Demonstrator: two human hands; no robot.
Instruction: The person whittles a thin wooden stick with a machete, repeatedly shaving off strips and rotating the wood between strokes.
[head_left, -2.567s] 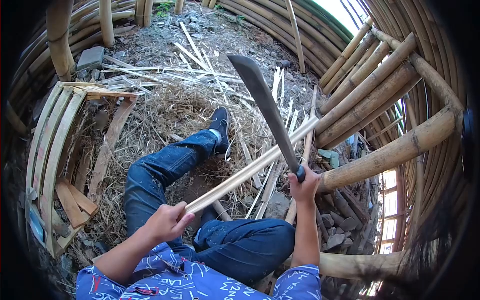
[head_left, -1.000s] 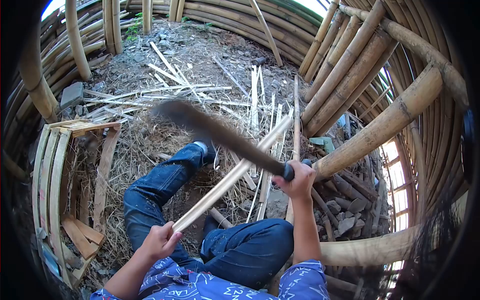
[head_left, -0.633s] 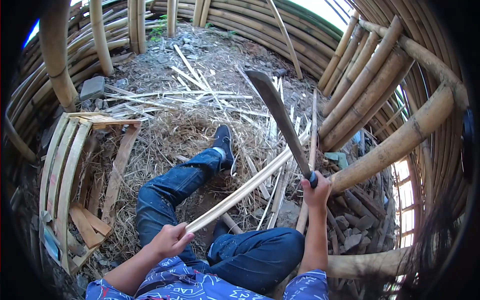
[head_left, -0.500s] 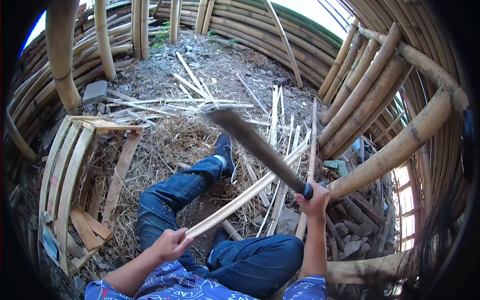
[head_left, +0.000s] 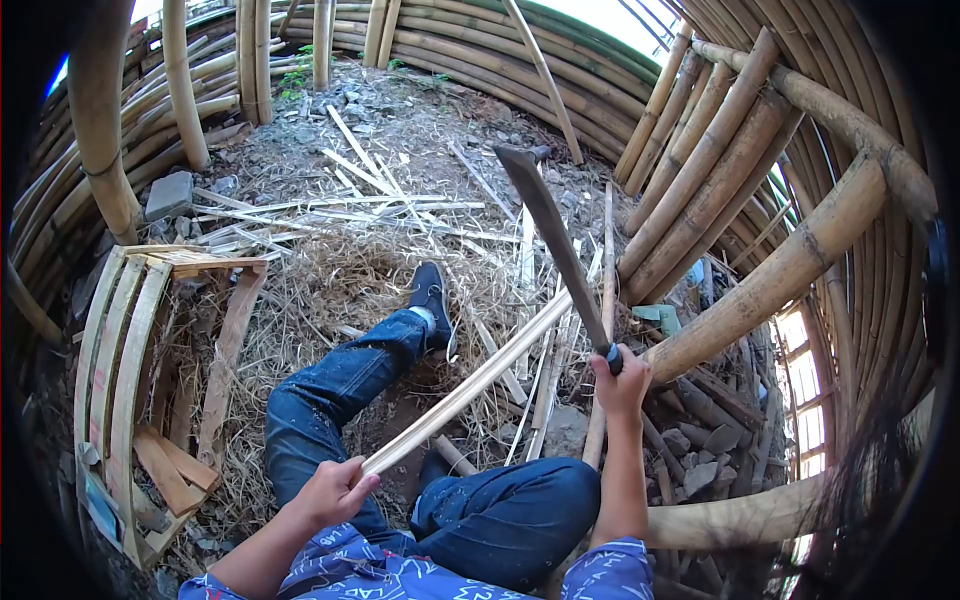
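Observation:
My left hand (head_left: 335, 492) is closed round the near end of a pale bamboo strip (head_left: 470, 388), which slants up and away to the right over my bent legs. In my right hand (head_left: 622, 384) is the dark handle of a machete (head_left: 557, 240). Its long, dull blade points up and forward, tilted to the left, and overlaps the far end of the strip in this view. My fingers wrap fully round the handle.
A slatted wooden crate (head_left: 125, 360) stands at my left. Split bamboo strips (head_left: 340, 203) and shavings litter the ground ahead. A thick bamboo pole (head_left: 770, 270) slants in from the right, above broken stones (head_left: 700, 470). Stacked bamboo (head_left: 480, 70) lines the back.
The machete has swung more upright, its tip moving right and up. My left hand keeps its hold on the strip. The whole view has shifted slightly.

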